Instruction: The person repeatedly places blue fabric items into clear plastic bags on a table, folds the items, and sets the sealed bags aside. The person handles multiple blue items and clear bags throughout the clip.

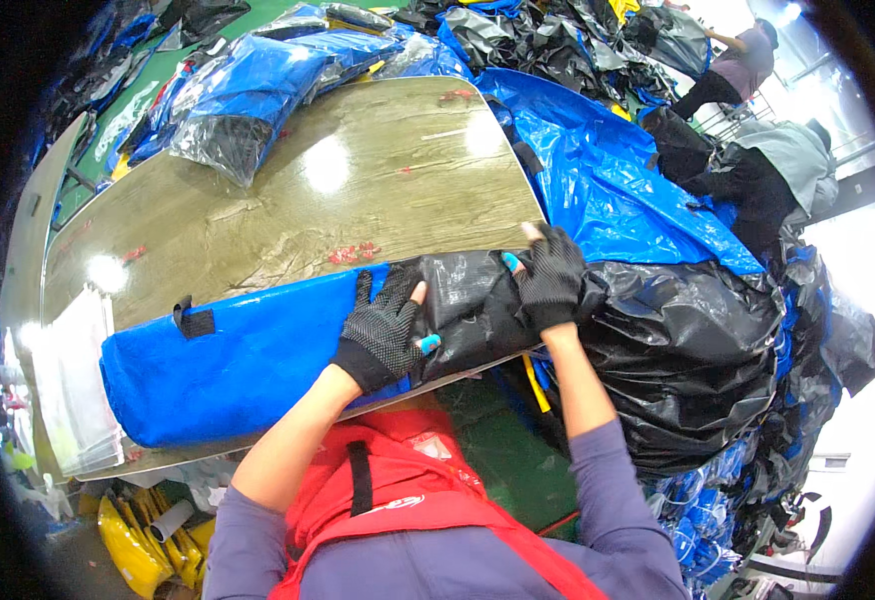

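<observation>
A long folded strip of blue and black tarpaulin [243, 350] lies along the near edge of the wooden-topped table [258, 230]. Its left end is blue with a small black strap [195, 320]; the middle is black. My left hand [386, 325], in a black dotted glove, presses flat with fingers spread where blue meets black. Toward the right end, my right hand [550, 275], gloved alike, rests on the black part with its fingers extended. Teal wraps cover some bare fingertips. Past the right hand, loose black sheeting [693, 350] and blue sheeting [618, 170] hang over the table's right side.
A clear-wrapped blue and black bundle [258, 95] sits on the far left of the tabletop. White clear-film sheets [78, 385] hang at the left corner. Yellow pieces [133, 545] lie below on the left. Heaped tarpaulins and two people [743, 70] are at the far right.
</observation>
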A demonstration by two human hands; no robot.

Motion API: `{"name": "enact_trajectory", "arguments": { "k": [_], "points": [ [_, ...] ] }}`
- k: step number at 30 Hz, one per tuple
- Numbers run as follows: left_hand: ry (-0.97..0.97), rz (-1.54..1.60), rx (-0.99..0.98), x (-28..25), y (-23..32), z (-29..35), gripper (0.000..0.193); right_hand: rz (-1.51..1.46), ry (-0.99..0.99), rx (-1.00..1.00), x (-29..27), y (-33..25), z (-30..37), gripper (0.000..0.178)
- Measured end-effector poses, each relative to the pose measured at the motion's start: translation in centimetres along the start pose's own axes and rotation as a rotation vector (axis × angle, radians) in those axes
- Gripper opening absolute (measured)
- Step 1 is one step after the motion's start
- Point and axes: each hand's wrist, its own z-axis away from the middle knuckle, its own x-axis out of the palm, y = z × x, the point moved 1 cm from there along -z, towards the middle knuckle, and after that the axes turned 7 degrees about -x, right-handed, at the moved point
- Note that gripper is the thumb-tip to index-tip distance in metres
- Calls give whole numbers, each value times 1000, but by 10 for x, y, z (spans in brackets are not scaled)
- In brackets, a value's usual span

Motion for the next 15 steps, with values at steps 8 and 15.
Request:
{"name": "enact_trajectory", "arguments": {
  "k": [8, 15],
  "points": [
    [-51, 17, 56, 1, 12, 2, 75, -1189, 621, 1030, -18, -33, 97, 61],
    [-189, 619, -225, -26, 31, 15, 59, -734, 21, -60, -65, -132, 33, 52]
  ]
}}
